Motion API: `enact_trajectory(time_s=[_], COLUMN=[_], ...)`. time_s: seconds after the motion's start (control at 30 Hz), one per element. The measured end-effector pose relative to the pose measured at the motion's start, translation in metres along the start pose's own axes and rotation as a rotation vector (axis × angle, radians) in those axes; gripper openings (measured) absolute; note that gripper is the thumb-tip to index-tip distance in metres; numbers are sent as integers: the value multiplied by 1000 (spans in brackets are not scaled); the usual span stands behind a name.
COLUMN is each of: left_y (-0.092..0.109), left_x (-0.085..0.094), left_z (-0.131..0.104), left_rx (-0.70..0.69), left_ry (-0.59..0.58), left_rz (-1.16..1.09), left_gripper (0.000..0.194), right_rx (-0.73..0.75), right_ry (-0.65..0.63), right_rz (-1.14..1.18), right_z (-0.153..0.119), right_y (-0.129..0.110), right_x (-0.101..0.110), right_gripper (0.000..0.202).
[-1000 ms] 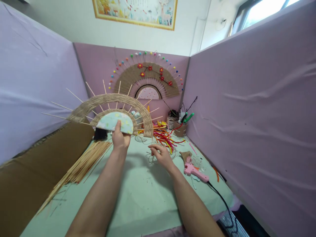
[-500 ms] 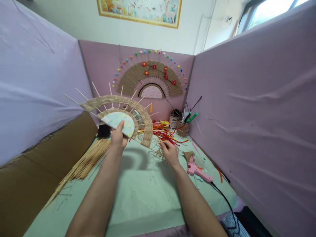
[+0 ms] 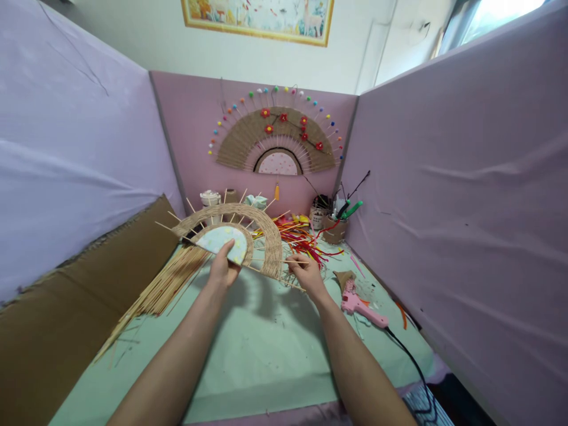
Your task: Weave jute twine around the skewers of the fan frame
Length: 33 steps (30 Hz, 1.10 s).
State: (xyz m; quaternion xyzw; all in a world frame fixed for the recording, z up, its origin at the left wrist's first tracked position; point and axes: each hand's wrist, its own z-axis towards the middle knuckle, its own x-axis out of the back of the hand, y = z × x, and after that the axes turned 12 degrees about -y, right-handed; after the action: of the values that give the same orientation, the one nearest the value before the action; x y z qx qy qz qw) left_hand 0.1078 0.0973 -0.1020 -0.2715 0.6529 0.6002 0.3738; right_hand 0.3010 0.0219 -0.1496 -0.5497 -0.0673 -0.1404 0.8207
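Observation:
A half-round fan frame of thin sticks, woven with tan cord, is raised above the table, its outer stick tips bare. My left hand grips it at the pale green, patterned half-circle centre, thumb on top. At the fan's right end, my right hand has its fingers pinched beside a protruding stick and the cord. The thin cord between those fingertips is hard to make out. Loose tan cord lies on the table behind and below my right hand.
A pink glue gun with a black cable lies at right. Thin sticks lie in a bundle at left beside cardboard. Red and yellow pipe cleaners and a tool pot stand behind. A decorated fan hangs on the back panel.
The fan frame has tilted flatter and come lower, with its left end swung right and down. My right hand is now close to the sticks at its right end. The view has shifted slightly.

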Motion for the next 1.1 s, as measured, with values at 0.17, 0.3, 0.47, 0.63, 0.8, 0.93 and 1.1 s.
enact_trajectory(time_s=[0.17,0.3,0.47,0.63,0.8,0.93,1.1], left_y=[-8,-3,12,23,24,27,32], left_x=[12,22,37,46,51,56,61], left_z=[-12,-11,-7,-7,-6,-2,0], left_rx=[60,157,196,188,192,204,210], left_ry=[-71,-100,-126,-90,-110,-128,-77], left_rz=[-5,11,64,107,122,150,219], left_gripper=[34,35,37,39,40,38,38], right_rx=[13,29,65,119,140,154,184], right_ry=[-22,-36,-35,-49,-21,-31,-172], right_rz=[47,11,-161,-259,-294,-310,-359], right_z=[0,-2,-4,-5,-7,-8,-8], right_y=[2,2,1,-2,-3,-4,-7], right_x=[-2,-3,-4,-3,-2,2,10], right_gripper=[26,27,24,21,22,23,18])
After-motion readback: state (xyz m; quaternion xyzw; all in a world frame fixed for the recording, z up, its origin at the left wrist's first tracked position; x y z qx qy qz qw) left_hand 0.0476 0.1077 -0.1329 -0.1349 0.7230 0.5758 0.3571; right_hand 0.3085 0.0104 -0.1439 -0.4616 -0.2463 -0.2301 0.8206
